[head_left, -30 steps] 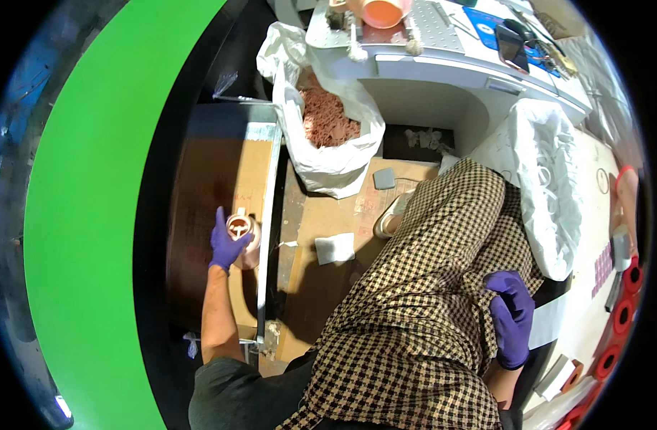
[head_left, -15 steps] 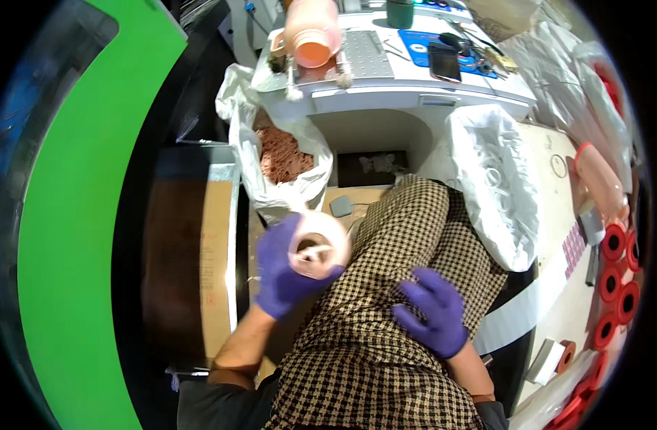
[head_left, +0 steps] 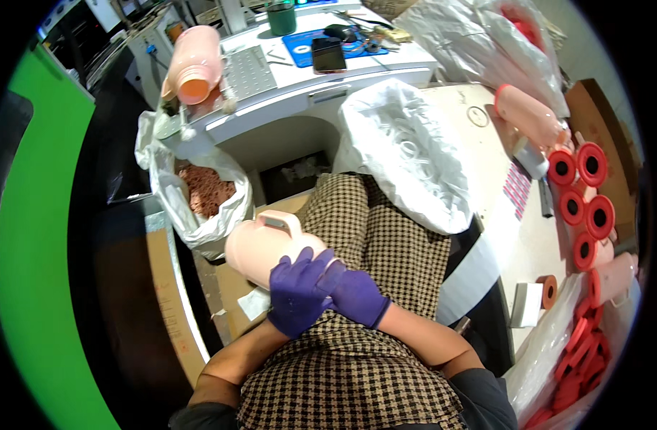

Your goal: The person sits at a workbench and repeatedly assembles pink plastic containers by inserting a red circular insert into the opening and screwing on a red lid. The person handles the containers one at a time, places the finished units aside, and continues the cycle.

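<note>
A pale pink bottle (head_left: 260, 247) with a loop handle lies tilted over my lap, its base toward the far left and its mouth end toward me. Wearing a purple glove, my left hand (head_left: 298, 290) is wrapped round the near part of the bottle. My right hand (head_left: 358, 295), gloved alike, is closed against the bottle's near end, its fingers bent and touching the left hand. The mouth and whatever the right fingertips pinch there are hidden.
Ahead stands a white machine table with another pink bottle (head_left: 197, 64) and a phone (head_left: 328, 55). An open sack of clear rings (head_left: 407, 154) and a sack of brown shavings (head_left: 205, 190) flank my knees. Red-ended bottles (head_left: 599, 216) stand on the right table.
The bottle has turned from mouth-up to lying with its mouth toward me. My right hand has come from my lap to its near end. The view has swung right.
</note>
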Demonstrator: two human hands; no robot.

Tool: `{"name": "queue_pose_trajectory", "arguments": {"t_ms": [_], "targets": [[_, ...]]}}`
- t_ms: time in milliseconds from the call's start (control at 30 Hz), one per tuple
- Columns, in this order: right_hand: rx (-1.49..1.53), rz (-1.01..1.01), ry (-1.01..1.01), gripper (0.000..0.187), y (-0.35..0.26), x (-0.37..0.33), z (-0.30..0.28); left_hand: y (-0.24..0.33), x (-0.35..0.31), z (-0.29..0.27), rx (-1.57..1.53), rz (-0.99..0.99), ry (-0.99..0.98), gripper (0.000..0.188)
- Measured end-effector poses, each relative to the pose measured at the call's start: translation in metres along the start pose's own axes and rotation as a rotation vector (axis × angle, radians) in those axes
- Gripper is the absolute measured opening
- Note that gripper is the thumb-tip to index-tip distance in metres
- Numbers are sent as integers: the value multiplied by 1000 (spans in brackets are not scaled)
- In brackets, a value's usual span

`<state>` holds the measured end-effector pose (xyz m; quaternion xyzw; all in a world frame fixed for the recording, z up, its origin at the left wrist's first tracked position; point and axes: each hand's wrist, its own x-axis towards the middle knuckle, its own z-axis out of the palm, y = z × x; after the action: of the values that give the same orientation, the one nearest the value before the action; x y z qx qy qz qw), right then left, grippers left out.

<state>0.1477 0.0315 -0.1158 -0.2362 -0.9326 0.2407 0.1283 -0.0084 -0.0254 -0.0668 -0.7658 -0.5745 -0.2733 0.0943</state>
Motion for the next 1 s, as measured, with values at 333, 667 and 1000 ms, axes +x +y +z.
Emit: {"name": "queue_pose_trajectory", "arguments": {"t_ms": [333,667,1000], "targets": [[113,-164,212,47,-7,-25,-21,5,7,-6,-21,-54,5,41],[97,-259,41,47,4,-23,-62,4,9,-16,-45,146,-86,39],[-262,-304,22,18,14,-7,-61,-4,19,-4,-1,244,-16,40]]}}
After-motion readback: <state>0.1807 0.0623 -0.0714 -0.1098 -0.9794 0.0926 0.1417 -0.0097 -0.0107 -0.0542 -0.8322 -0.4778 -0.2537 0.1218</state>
